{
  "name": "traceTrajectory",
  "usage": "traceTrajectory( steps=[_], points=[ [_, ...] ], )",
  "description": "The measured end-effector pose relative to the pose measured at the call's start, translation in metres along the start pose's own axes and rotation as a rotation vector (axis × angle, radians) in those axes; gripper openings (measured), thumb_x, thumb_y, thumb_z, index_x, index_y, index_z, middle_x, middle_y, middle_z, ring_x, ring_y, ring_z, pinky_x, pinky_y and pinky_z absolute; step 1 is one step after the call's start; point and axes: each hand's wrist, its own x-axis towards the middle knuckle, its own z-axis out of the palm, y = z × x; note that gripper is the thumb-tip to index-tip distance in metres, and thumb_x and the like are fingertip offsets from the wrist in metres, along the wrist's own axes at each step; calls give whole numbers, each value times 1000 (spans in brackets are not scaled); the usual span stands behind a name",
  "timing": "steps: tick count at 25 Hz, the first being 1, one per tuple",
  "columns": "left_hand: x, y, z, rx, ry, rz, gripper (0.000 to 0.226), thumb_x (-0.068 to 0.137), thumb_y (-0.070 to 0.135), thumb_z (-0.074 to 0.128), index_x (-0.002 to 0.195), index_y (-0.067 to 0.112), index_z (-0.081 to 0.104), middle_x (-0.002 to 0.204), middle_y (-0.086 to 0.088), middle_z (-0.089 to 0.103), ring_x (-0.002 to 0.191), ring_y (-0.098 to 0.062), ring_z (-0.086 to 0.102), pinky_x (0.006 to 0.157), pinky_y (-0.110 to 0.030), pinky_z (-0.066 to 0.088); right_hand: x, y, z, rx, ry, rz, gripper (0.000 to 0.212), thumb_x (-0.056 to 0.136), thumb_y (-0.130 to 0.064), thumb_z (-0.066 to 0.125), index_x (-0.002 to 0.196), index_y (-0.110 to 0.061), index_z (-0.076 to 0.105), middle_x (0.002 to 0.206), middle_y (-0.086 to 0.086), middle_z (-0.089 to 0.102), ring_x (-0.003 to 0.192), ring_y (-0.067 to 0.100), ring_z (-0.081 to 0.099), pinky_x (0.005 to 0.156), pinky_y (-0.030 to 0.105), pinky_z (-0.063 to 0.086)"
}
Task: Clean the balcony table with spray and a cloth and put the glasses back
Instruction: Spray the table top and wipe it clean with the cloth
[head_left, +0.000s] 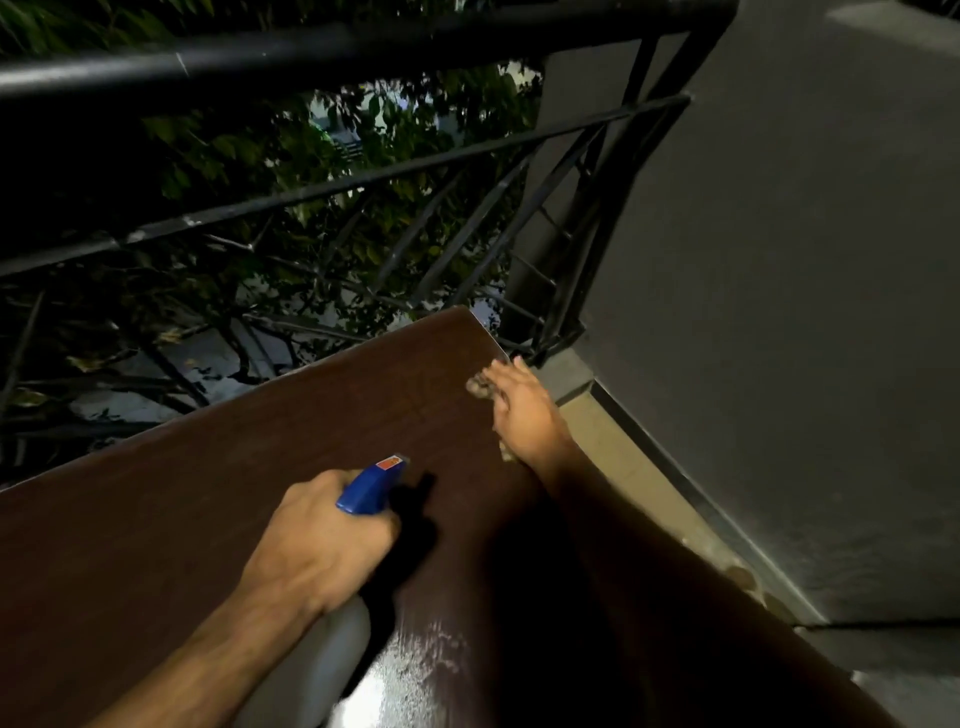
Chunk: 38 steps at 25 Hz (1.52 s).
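**Q:** so what was on your feed right then? any label you could read off the bottle?

**A:** Not really. From my remote seat the head cam showed the left hand (324, 540) wrapped tight round the neck of a spray bottle (317, 660), roughly six o'clock in the frame. Blue trigger head (370, 487) pointed off toward one o'clock, pale whitish body running back under the forearm. There was a small orange sticker (389, 462) on the nozzle end with something printed on it, but it was way too small and blurry for me to read. No brand I could make out.

**Q:** and the cloth?

**A:** At about two o'clock from the bottle, the right hand (519, 402) lay pressed down on the far right corner of the table (182, 519), fingers (501, 375) spread and curled over a crumpled greyish cloth (477, 385). A bit of cloth poked out past the fingertips and another scrap by the wrist. Motion blur there, so I couldn't tell how firm the hold was.

**Q:** table itself?

**A:** Dark brown wood-look top, with a wet glossy patch (415, 660) near five o'clock, just right of the bottle body. Black metal railing (363, 176) ran across twelve o'clock with leafy branches (291, 156) behind it, grey wall (779, 312) at three o'clock. I saw no glasses anywhere in view.
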Motion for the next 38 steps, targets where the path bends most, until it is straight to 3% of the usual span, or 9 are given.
traceTrajectory(
  steps=[4, 11, 14, 21, 26, 30, 33, 36, 38],
  points=[
    [2, 0, 4, 28, 5, -43, 22, 82, 19, 66, 64, 11, 58, 59, 0, 62, 54, -16, 57, 48, -29, 37, 32, 5, 1, 24, 11, 97, 47, 92, -3, 43, 138, -12, 50, 149, 6, 40, 144, 22, 19, 115, 25, 10],
    [7, 3, 3, -42, 4, -19, 19, 81, 17, 66, 64, 13, 59, 60, -2, 65, 56, -18, 61, 48, -28, 40, -74, 18, -8, -28, -7, -52, 54, 80, -10, 44, 132, -11, 57, 141, 5, 51, 139, 23, 33, 113, 18, 12],
    [7, 4, 1, -54, 12, 3, 23, 81, 16, 67, 61, 13, 56, 57, -1, 63, 52, -19, 56, 47, -29, 38, -55, 20, -10, -71, -44, -105, 53, 82, -10, 43, 134, -12, 56, 142, 2, 50, 141, 20, 31, 111, 10, 5],
    [-9, -1, 2, 5, 11, 2, 25, 81, 16, 68, 60, 11, 54, 51, -1, 58, 46, -16, 48, 44, -27, 34, -24, 17, -12, -12, 48, 67, 50, 87, -3, 47, 136, -13, 54, 145, 2, 46, 143, 17, 25, 109, 14, 7],
    [-23, 0, 8, -18, -18, 7, 23, 80, 14, 67, 59, 13, 56, 56, -7, 67, 55, -25, 62, 51, -32, 40, -150, 21, -17, 8, -53, -229, 46, 95, -30, 37, 129, -8, 58, 139, 9, 53, 138, 27, 35, 114, 30, 26],
    [-36, 3, 18, -6, -53, 46, 17, 79, 14, 66, 63, 12, 61, 57, -8, 69, 60, -26, 67, 54, -33, 44, -183, 37, -20, 22, -93, -420, 37, 98, -22, 42, 131, -11, 55, 141, 7, 51, 139, 28, 35, 113, 37, 31],
    [-43, 4, 24, -1, -57, 51, 15, 80, 14, 67, 65, 12, 62, 58, -8, 70, 59, -26, 68, 54, -33, 45, -128, 47, -17, -9, 85, -197, 42, 91, -17, 39, 122, -7, 64, 131, 10, 60, 132, 27, 44, 111, 38, 33],
    [-52, 4, 31, 8, -61, 54, 15, 79, 14, 68, 66, 11, 63, 57, -8, 70, 57, -26, 68, 55, -34, 48, -102, 53, -31, -72, 93, 15, 47, 87, -6, 46, 132, -12, 57, 141, 4, 51, 139, 22, 34, 112, 11, 6],
    [-59, 4, 34, 16, -75, 55, 12, 79, 14, 67, 68, 10, 65, 57, -8, 71, 58, -25, 68, 55, -33, 47, -115, 48, -25, -31, 139, 46, 44, 87, -12, 45, 128, -10, 60, 137, 5, 55, 136, 23, 39, 114, 17, 15]
  ],
)
